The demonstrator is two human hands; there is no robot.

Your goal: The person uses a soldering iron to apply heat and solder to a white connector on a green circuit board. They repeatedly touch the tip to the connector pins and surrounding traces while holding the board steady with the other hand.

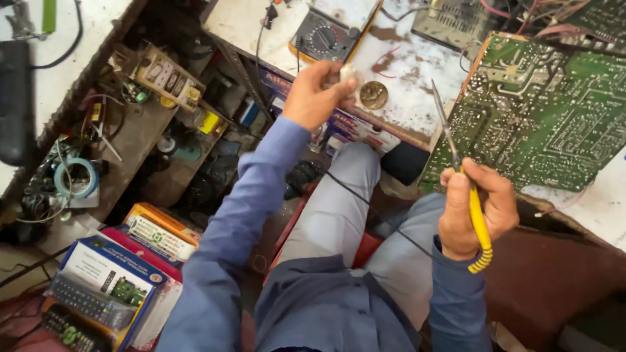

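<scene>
Gripping a yellow-handled soldering iron (471, 195), the right hand (476, 208) sits beside a green circuit board (541, 111) — the left hand (316, 91) pinches a small white piece (347, 73) over the bench (411, 98).

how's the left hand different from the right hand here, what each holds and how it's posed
The left hand reaches forward, pinching a small pale object near the round tin on the bench. The right hand stays nearer the body, fisted around a yellow-handled soldering iron, tip up beside the green circuit board. Both wear blue sleeves.
</scene>
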